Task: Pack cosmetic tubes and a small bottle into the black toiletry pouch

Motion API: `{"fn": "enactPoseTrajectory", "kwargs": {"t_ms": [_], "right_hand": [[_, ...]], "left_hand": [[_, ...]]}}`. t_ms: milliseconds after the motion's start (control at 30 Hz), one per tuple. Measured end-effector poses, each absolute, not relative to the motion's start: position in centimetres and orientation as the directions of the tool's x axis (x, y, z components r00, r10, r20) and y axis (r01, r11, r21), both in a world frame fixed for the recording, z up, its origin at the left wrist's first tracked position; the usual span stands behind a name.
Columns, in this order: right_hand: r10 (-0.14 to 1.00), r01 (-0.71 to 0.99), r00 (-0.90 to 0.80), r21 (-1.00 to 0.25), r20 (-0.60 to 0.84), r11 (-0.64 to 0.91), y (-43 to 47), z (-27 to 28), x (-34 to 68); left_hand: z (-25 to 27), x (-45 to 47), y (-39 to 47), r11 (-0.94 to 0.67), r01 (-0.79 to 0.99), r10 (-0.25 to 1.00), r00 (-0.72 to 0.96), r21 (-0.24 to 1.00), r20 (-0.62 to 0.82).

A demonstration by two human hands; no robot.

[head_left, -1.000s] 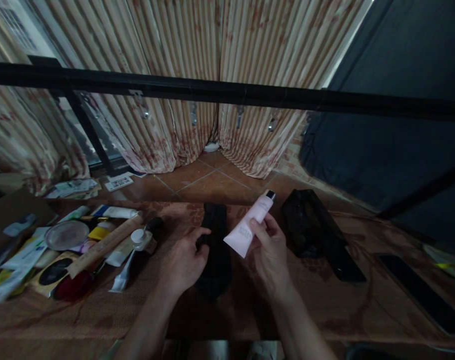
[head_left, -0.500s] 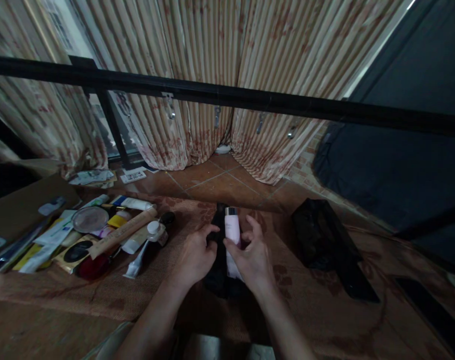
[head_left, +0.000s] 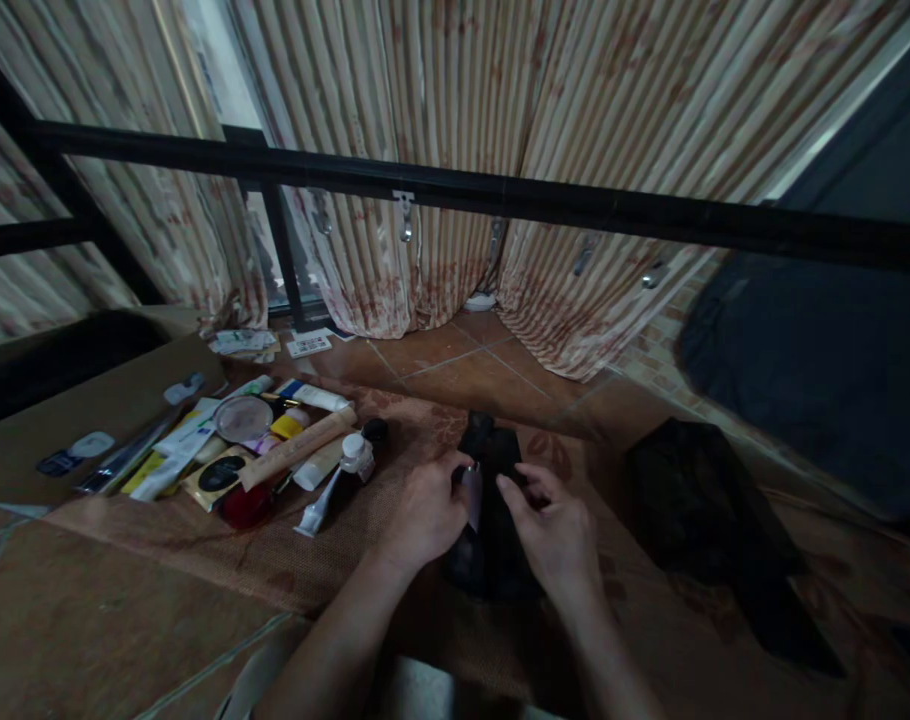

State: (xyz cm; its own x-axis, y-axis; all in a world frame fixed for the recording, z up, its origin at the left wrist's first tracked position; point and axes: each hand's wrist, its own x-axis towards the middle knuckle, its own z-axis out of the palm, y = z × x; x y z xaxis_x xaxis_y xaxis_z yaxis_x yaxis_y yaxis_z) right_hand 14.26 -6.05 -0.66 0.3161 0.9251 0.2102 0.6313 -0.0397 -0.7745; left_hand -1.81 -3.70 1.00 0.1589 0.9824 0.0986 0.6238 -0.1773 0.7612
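A black pouch (head_left: 500,545) lies on the brown cloth between my hands. A narrow strip of the pale pink bottle (head_left: 472,495) shows at the pouch's left side; the rest of it is hidden by black fabric and my fingers. My left hand (head_left: 431,512) is closed at the pouch's left edge, its fingertips and thumb beside the bottle. On the other side, my right hand (head_left: 560,525) has thumb and fingers bent together at the pouch's right edge. How much fabric each hand grips is hard to see in the dim light.
Tubes, a brush, a compact (head_left: 243,418) and several other cosmetics lie to the left, beside a cardboard box (head_left: 147,400). A second black bag (head_left: 714,500) sits to the right. A dark metal rail (head_left: 455,185) crosses before striped curtains (head_left: 455,80).
The pink bottle, upright in view in my right hand before, is now mostly covered by the black pouch. My right hand has let go of it and moved to the pouch's right edge.
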Motion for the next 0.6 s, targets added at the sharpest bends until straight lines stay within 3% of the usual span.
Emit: {"fn": "enactPoseTrajectory", "kwargs": {"t_ms": [200,467,600], "right_hand": [[0.868,0.651,0.368,-0.759,0.333,0.015,-5.5,-1.4,15.4],[0.921,0.454,0.358,-0.89,0.155,-0.027,-5.6,-1.4,15.7],[0.902,0.359,0.423,-0.93,0.09,-0.075,-5.8,-1.1,15.3]], "left_hand": [[1.2,-2.0,-3.9,-0.194,0.631,0.978,0.184,0.751,0.097],[1.9,-2.2,-4.6,-0.286,0.487,0.953,0.234,0.825,0.192],[1.6,-3.5,-3.6,-0.282,0.488,0.955,0.057,0.826,0.292]]}}
